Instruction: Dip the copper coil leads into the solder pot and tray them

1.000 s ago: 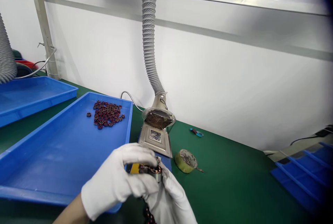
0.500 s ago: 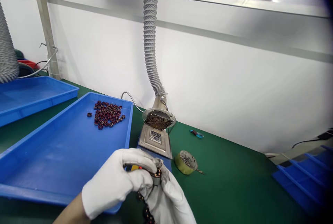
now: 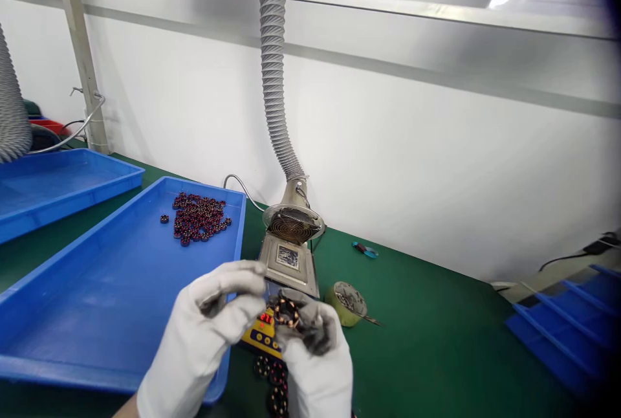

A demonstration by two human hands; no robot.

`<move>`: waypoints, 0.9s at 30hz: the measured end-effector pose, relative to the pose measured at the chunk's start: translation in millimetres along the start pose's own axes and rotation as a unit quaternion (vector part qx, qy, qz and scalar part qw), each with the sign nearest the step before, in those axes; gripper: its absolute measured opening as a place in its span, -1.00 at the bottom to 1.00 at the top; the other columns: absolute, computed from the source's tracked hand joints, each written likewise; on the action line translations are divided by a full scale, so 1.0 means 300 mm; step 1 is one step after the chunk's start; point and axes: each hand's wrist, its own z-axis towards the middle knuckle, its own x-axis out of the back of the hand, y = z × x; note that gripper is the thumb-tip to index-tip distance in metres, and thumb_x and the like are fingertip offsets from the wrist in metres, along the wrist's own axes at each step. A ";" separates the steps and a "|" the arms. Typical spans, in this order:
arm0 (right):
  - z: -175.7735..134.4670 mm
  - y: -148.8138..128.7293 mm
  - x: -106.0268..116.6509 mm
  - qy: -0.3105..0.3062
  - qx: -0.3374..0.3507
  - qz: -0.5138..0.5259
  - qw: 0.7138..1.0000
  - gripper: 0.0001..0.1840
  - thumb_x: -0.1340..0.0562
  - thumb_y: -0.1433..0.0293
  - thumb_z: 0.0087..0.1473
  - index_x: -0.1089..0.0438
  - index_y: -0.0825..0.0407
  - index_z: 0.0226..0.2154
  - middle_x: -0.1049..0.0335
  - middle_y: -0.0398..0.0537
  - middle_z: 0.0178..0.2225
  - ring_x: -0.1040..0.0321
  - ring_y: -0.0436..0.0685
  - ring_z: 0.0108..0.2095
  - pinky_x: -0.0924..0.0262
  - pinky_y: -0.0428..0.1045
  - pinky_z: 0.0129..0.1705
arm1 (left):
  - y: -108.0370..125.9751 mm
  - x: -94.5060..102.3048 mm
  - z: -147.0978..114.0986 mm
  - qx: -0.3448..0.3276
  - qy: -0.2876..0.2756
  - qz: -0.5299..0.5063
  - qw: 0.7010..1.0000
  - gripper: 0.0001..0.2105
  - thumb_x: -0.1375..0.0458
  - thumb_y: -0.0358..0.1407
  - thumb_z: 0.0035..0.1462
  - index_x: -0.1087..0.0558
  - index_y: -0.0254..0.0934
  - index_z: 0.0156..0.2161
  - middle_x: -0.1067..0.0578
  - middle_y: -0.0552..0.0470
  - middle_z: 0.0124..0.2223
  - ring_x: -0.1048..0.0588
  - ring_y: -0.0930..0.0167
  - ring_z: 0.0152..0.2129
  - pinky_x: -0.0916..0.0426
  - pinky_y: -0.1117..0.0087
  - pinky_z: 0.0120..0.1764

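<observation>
I saw that the left hand (image 3: pixel 204 324) had just come off the ring (image 3: pixel 293 321), fingers curled toward the thumb; I couldn't tell whether they pinched anything. That left the right hand (image 3: pixel 320 353) alone closed on the ring, just beside the left. The panel (image 3: pixel 264 340), mostly covered a second earlier, showed between the hands, with other rings (image 3: pixel 277 374) nearer the wrists.

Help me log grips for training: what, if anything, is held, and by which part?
The right hand holds a ring-shaped part by its outer edge. Nothing can be made out in the left hand.
</observation>
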 end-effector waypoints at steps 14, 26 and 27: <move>-0.068 -0.021 -0.085 0.174 0.325 -0.225 0.902 -0.73 -0.32 0.56 -0.19 -0.24 -0.07 -0.58 -0.33 -0.09 -0.28 -0.36 0.17 -0.27 -0.28 0.07 -0.32 | -0.021 -0.047 0.032 0.121 0.026 -0.232 0.965 -0.85 -0.29 -0.29 -0.17 -0.54 -0.19 -0.38 -0.57 0.12 -0.36 -0.51 0.42 -0.31 -0.37 0.40 -0.13; -0.066 -0.001 -0.012 0.064 0.426 -0.358 0.829 -0.78 -0.26 0.63 -0.12 -0.29 0.00 -0.50 -0.27 -0.03 -0.15 -0.33 0.14 -0.17 -0.28 0.02 -0.24 | 0.001 -0.044 0.013 0.159 0.048 -0.076 0.983 -0.79 -0.24 -0.42 -0.18 -0.50 -0.25 -0.32 -0.53 0.09 -0.36 -0.45 0.49 -0.46 -0.33 0.53 -0.40; -0.065 -0.001 -0.005 0.054 0.434 -0.365 0.822 -0.77 -0.26 0.64 -0.13 -0.29 0.01 -0.50 -0.27 -0.03 -0.15 -0.32 0.14 -0.16 -0.28 0.03 -0.23 | 0.013 -0.041 0.012 0.180 0.008 -0.060 0.982 -0.74 -0.25 -0.43 -0.17 -0.50 -0.24 -0.27 -0.53 0.11 -0.38 -0.43 0.51 -0.50 -0.31 0.54 -0.45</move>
